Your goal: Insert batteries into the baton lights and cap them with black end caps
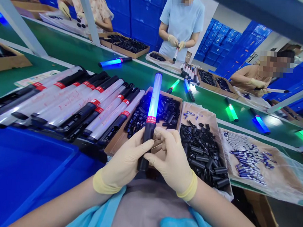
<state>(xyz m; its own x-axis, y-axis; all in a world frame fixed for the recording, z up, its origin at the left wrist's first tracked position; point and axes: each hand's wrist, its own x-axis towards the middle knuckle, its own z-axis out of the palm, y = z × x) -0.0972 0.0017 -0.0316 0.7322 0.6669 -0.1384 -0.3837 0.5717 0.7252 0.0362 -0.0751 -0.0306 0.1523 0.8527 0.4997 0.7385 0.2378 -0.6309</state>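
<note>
A light baton (154,103) glows blue, upright in front of me, with a red band above its black handle. My left hand (128,158), in a cream glove, is wrapped round the handle, thumb across its front. From the other side my right hand (173,156), gloved too, has its thumb and bent fingers against the handle; part of its grip is hidden. Behind the baton stands a carton (113,147) of small black parts. Left of it lies a row of unlit batons (72,101) with clear tubes and red bands.
On the right are a box of black caps (202,154) and a tray of batteries (248,160). A blue bin (27,167) stands at lower left. Several lit batons lie on the green conveyor (140,75). Three co-workers with gloved hands work across it. Metal posts (89,15) rise from the bench.
</note>
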